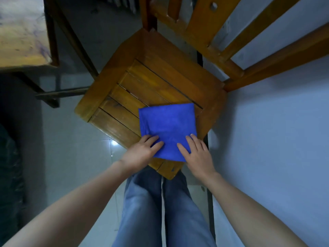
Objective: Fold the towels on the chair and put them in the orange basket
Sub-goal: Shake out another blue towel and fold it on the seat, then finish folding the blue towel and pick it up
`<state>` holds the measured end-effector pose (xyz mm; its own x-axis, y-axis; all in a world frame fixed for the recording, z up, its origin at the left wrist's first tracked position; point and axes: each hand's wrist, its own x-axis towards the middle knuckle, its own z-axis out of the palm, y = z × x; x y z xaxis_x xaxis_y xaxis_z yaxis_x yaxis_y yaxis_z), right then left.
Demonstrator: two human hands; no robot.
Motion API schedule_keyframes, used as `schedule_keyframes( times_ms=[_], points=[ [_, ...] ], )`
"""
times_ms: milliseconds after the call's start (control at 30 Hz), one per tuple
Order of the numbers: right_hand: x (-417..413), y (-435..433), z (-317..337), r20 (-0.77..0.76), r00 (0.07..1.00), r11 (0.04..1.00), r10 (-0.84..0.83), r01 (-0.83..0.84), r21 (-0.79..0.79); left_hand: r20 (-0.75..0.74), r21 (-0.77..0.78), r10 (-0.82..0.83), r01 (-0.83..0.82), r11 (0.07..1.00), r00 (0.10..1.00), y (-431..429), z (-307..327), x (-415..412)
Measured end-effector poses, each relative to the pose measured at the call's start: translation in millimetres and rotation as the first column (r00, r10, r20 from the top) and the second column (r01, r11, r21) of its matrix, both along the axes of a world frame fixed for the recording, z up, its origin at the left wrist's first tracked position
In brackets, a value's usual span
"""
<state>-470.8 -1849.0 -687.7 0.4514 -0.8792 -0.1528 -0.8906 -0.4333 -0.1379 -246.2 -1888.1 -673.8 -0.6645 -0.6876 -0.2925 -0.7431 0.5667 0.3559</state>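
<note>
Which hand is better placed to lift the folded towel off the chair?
Right, probably: the right hand lies further onto the blue towel; the left hand touches only its near-left edge.

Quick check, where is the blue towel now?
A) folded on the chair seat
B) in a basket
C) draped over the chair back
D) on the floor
A: the blue towel lies folded square on the chair seat, left hand and right hand flat on its near edge.
</note>
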Motion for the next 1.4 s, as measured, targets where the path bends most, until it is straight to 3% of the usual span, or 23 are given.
schedule_keyframes(
  times_ms=[100, 200, 433, 567, 833, 1000, 1233, 1400],
  points=[
    [-5, -8, 14, 0.142, 0.99, 0.994, 0.024, -0.008, -0.11, 0.008, -0.011, 0.027, -0.027, 1.0, 1.0, 4, 11, -3],
    [-12, -23, 40, 0.172, 0.983, 0.981, 0.061, -0.028, -0.19, 0.015, -0.062, 0.012, -0.011, 0.998, 1.0, 1, 35, -9],
    [-35, -71, 156, 0.127, 0.985, 0.933, 0.115, -0.063, -0.355, 0.008, -0.264, -0.004, 0.006, 0.964, 1.0, -48, 151, -30],
    [-43, -109, 251, 0.058, 0.982, 0.872, 0.182, -0.134, -0.472, 0.003, -0.462, -0.055, 0.05, 0.886, 0.998, -81, 237, -30],
    [-20, -170, 422, -0.097, 0.949, 0.638, 0.301, -0.276, -0.719, 0.021, -0.745, -0.053, 0.051, 0.665, 0.998, -135, 395, 2],
    [18, -209, 508, -0.125, 0.924, 0.49, 0.362, -0.303, -0.817, -0.015, -0.838, 0.012, -0.019, 0.545, 1.0, -154, 481, 41],
    [93, -245, 576, -0.174, 0.859, 0.275, 0.481, -0.336, -0.901, -0.077, -0.945, 0.113, -0.108, 0.308, 0.991, -156, 553, 112],
    [168, -260, 596, -0.215, 0.76, 0.126, 0.613, -0.362, -0.923, -0.07, -0.968, 0.265, -0.13, 0.215, 0.962, -125, 568, 175]
  ],
)
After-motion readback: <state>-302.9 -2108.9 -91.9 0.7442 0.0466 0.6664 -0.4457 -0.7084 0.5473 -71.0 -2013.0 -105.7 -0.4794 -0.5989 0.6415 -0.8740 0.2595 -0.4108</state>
